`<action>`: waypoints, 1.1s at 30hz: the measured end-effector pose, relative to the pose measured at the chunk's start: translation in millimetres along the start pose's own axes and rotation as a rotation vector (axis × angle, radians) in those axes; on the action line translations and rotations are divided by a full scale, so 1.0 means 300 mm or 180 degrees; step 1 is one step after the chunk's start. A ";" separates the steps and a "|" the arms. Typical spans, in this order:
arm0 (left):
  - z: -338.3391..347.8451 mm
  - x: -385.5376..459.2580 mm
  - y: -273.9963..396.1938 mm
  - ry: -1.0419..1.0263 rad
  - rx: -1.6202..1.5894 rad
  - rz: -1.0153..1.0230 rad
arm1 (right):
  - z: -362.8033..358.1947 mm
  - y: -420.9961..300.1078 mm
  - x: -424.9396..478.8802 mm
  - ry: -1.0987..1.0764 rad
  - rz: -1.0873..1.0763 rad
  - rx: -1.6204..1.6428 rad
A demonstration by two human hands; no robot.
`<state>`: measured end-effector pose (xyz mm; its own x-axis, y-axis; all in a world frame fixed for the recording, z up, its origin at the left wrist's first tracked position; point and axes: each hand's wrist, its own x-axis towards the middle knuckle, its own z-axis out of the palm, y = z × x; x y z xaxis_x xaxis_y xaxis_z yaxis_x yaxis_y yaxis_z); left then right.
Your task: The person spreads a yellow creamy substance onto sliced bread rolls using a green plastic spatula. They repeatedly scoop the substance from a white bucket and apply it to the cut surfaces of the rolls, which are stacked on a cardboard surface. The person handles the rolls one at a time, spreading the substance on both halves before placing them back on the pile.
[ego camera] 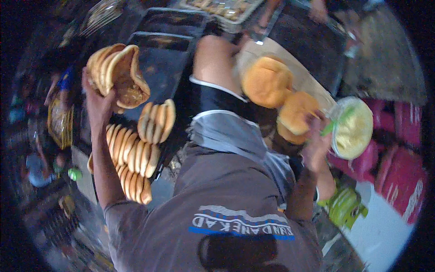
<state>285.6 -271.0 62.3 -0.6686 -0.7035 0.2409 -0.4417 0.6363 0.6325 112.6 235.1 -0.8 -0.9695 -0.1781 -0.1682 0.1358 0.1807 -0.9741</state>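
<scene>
A stack of round flat breads [117, 73] is gripped in my left hand [100, 98], the front one bent so its brown face shows. Below it, rows of similar breads [132, 149] stand on edge in a dark tray [156, 68]. On my right side, my right hand [316, 142] is blurred beside a smaller golden bun [297, 114]; whether it grips the bun cannot be told. A larger round bun [266, 81] lies next to that one, over a pale board [299, 68]. A clear tub of pale yellow spread [351, 127] with something green at its rim stands just beyond my right hand.
Another person's hand [319, 12] is at the upper right, by a dark tray [306, 44]. A container of small brown pieces [224, 8] is at the top. Pink containers [401, 176] and a green object [345, 207] lie at the right. More people are blurred at the left.
</scene>
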 end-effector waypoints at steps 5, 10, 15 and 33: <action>0.319 -0.067 0.333 0.0297 -0.1673 0.1822 | 0.204 -0.071 0.088 -0.0776 -0.0125 0.1892; 0.641 -0.242 0.537 -0.0197 -0.0812 0.2991 | 0.069 -0.138 0.201 -0.1091 -0.0054 0.1917; 0.714 -0.489 0.530 -0.0818 -0.0811 0.4643 | -0.117 0.097 0.200 -0.0744 -0.0282 -0.1929; 0.202 -0.351 -0.304 -0.0043 0.0628 -0.0907 | 0.022 0.020 0.152 -0.0268 -0.0970 -0.0610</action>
<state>360.1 -235.8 -65.4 -0.5091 -0.8583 0.0644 -0.7179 0.4648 0.5182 70.5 221.8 -15.4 -0.9384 -0.3291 0.1056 -0.2050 0.2837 -0.9368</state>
